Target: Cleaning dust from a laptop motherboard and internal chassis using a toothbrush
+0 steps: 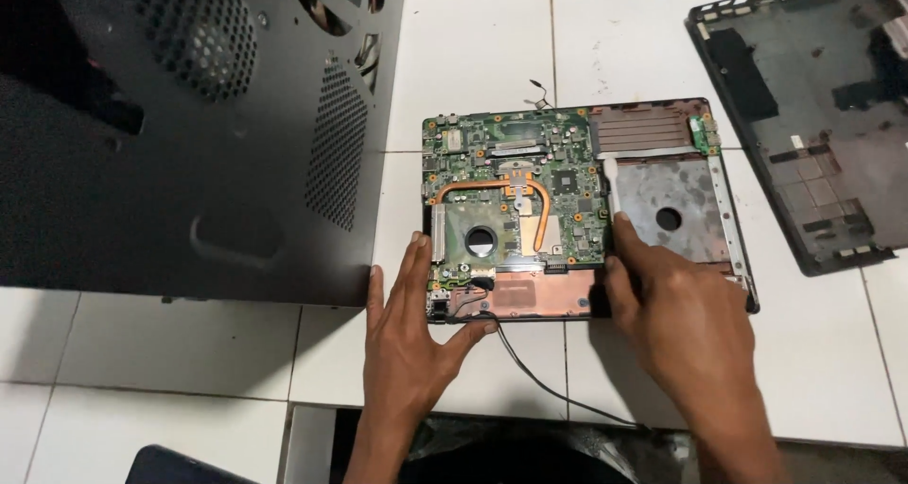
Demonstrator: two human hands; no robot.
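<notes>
An opened laptop base [733, 229] lies on the white tiled floor, its green motherboard [515, 196] exposed with a copper heat pipe [541, 210] curving across it. My left hand [411, 337] rests flat with fingers spread on the base's front left corner, thumb near a black cable [539, 380]. My right hand [667, 314] grips a white flat pry tool [612, 183], its tip standing at the motherboard's right edge beside the bare metal bay [667, 215].
A large black perforated computer case panel [189, 134] fills the upper left. A separate dark plastic laptop shell [813, 115] lies at the upper right. A small loose wire [539, 92] sits behind the board. Dark objects lie at the bottom edge.
</notes>
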